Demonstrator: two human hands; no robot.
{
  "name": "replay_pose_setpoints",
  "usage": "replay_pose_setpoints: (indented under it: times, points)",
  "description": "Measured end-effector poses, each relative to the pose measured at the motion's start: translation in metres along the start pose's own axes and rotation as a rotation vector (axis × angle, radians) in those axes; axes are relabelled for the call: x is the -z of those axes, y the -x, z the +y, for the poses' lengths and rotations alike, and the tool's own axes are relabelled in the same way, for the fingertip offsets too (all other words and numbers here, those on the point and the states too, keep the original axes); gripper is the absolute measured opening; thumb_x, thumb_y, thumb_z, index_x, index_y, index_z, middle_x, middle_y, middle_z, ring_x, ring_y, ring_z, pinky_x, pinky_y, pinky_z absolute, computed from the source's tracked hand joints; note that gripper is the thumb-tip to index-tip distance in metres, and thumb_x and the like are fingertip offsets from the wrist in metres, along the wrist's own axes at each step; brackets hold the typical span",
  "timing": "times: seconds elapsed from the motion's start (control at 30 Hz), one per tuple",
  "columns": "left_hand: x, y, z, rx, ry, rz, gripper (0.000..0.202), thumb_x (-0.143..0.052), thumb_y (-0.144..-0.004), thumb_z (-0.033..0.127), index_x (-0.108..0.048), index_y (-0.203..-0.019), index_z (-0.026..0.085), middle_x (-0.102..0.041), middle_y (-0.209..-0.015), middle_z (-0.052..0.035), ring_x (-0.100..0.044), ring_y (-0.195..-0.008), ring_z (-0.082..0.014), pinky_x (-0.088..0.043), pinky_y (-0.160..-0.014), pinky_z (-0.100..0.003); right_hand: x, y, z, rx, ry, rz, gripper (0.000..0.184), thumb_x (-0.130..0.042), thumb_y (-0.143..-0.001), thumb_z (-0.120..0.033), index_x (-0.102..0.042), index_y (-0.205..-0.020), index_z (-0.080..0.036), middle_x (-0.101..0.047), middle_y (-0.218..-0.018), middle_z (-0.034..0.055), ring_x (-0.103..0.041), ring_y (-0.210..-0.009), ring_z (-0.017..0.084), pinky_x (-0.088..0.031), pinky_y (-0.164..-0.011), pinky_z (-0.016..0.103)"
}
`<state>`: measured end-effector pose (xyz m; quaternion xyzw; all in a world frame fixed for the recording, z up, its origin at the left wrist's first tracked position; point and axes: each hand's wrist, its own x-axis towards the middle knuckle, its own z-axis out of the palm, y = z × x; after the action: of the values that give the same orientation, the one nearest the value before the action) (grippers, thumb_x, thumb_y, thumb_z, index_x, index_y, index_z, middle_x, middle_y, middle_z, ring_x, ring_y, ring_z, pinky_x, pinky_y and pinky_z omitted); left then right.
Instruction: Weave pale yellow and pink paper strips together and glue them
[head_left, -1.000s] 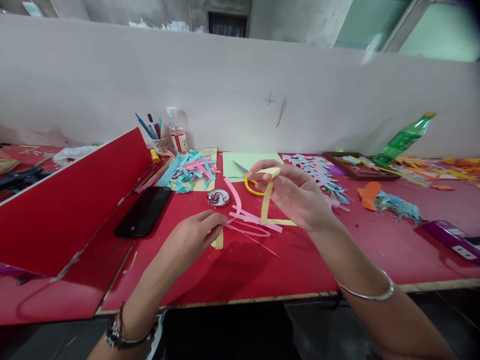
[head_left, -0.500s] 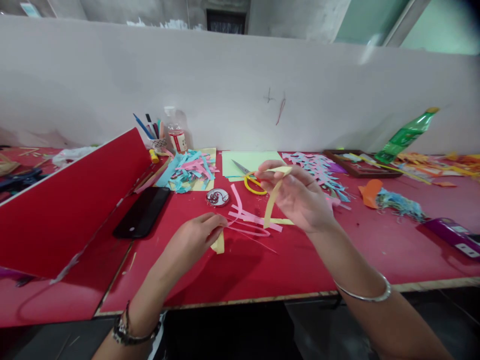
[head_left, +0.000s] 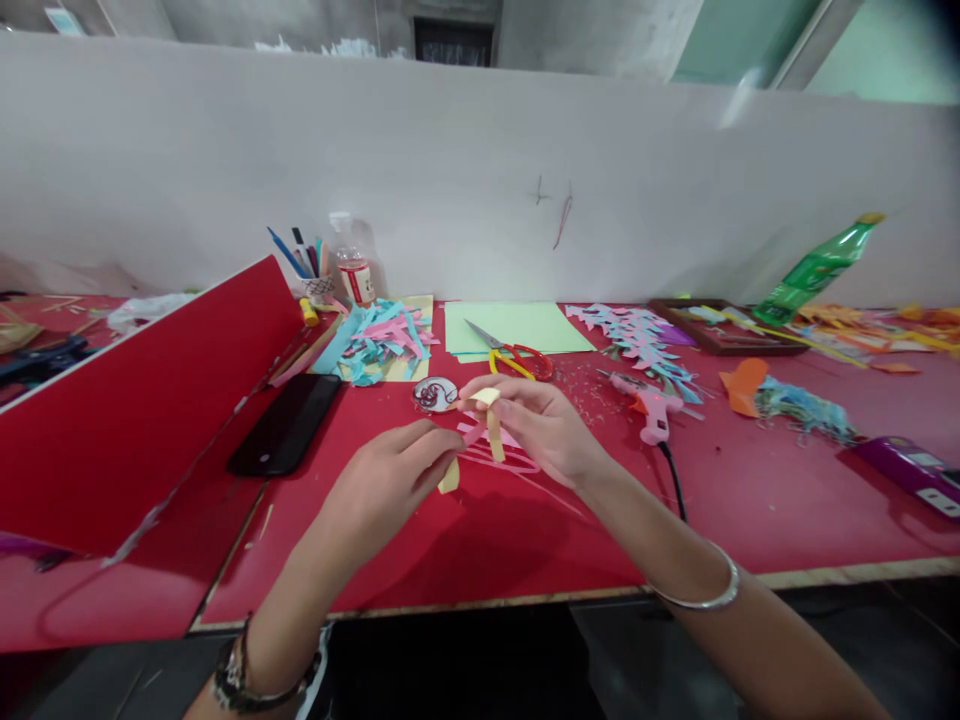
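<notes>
Head view: the right hand (head_left: pixel 551 432) is pinching a yellow strip (head_left: pixel 496 440) just below centre, its long axis hanging toward six o'clock; the left hand (head_left: pixel 386 472), fingertips together, is gripping yellow paper (head_left: pixel 448 478). At ten o'clock, a bottle (head_left: pixel 355 280) is wearing an unreadable red-and-white label.

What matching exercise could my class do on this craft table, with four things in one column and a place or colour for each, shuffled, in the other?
Things
1. Yellow paper
2. Scissors
3. Phone
4. Glue gun

Places or colours
A. Pink, with a black cord
B. Flat beside the tilted red board
C. In the fingers of the right hand
D. Blades over pale green paper

Pairs: 1-C, 2-D, 3-B, 4-A
</notes>
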<state>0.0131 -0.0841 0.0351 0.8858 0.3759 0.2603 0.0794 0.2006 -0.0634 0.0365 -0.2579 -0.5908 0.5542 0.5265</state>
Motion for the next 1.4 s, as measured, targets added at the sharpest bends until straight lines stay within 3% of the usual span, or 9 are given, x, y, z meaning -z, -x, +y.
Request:
replay_pose_setpoints:
  times: [0.13,0.33,0.4,0.57,0.73,1.0,1.4]
  points:
    - [0.005,0.0,0.003,-0.062,-0.059,0.075,0.019,-0.038,-0.088,0.022,-0.057,-0.09,0.019,-0.06,-0.081,-0.0021,-0.056,-0.073,-0.0126,-0.042,-0.065,-0.021,-0.004,0.001,-0.004,0.017,0.115,0.018,0.006,-0.064,-0.07,-0.027,-0.062,-0.069,-0.021,-0.061,-0.088,0.0005,-0.055,-0.087,0.013,-0.044,-0.08,0.03]
    - [0.006,0.0,0.002,-0.095,-0.125,0.112,0.02,-0.038,-0.088,0.021,-0.058,-0.092,0.019,-0.061,-0.078,-0.0022,-0.056,-0.071,-0.0138,-0.042,-0.064,-0.022,-0.008,0.003,-0.015,0.051,0.323,0.048,0.02,-0.06,-0.073,-0.021,-0.048,-0.089,-0.022,-0.057,-0.079,-0.0023,-0.053,-0.07,0.01,-0.042,-0.067,0.026]
    - [0.006,0.001,0.001,-0.089,-0.131,0.101,0.019,-0.039,-0.088,0.021,-0.058,-0.091,0.019,-0.062,-0.08,-0.0026,-0.057,-0.073,-0.0143,-0.043,-0.066,-0.023,-0.006,0.004,-0.02,0.111,0.501,0.002,0.02,-0.057,-0.076,-0.02,-0.051,-0.094,-0.022,-0.058,-0.079,-0.0014,-0.053,-0.072,0.011,-0.041,-0.068,0.026]
    - [0.006,0.002,0.002,-0.015,-0.095,0.101,0.019,-0.042,-0.087,0.024,-0.054,-0.101,0.022,-0.063,-0.089,-0.0012,-0.06,-0.078,-0.0139,-0.044,-0.067,-0.021,0.002,0.003,-0.033,0.205,0.771,-0.172,0.011,-0.051,-0.081,-0.02,-0.062,-0.083,-0.02,-0.062,-0.083,0.0022,-0.056,-0.077,0.014,-0.043,-0.073,0.029]
    - [0.008,-0.002,0.006,0.087,-0.039,0.11,0.026,-0.045,-0.086,0.028,-0.048,-0.112,0.024,-0.064,-0.091,-0.0001,-0.062,-0.077,-0.0131,-0.045,-0.065,-0.019,0.0,0.002,-0.042,0.232,0.844,-0.192,0.015,-0.052,-0.081,-0.02,-0.067,-0.083,-0.02,-0.064,-0.081,0.0031,-0.057,-0.077,0.013,-0.043,-0.072,0.027]
    - [0.012,-0.007,0.013,0.068,0.082,0.106,0.029,-0.045,-0.085,0.025,-0.044,-0.114,0.024,-0.062,-0.082,0.0012,-0.061,-0.073,-0.0126,-0.044,-0.064,-0.02,-0.009,-0.001,-0.048,0.285,0.976,-0.181,0.013,-0.054,-0.08,-0.018,-0.066,-0.077,-0.015,-0.063,-0.072,0.002,-0.056,-0.07,0.01,-0.041,-0.065,0.022]
    - [0.014,-0.013,0.013,0.095,0.157,0.1,0.029,-0.045,-0.085,0.024,-0.042,-0.114,0.023,-0.061,-0.075,0.0029,-0.059,-0.067,-0.0107,-0.042,-0.06,-0.018,-0.012,-0.004,-0.048,0.19,0.92,-0.144,0.01,-0.055,-0.077,-0.017,-0.064,-0.079,-0.015,-0.065,-0.072,0.0009,-0.056,-0.064,0.009,-0.042,-0.062,0.021]
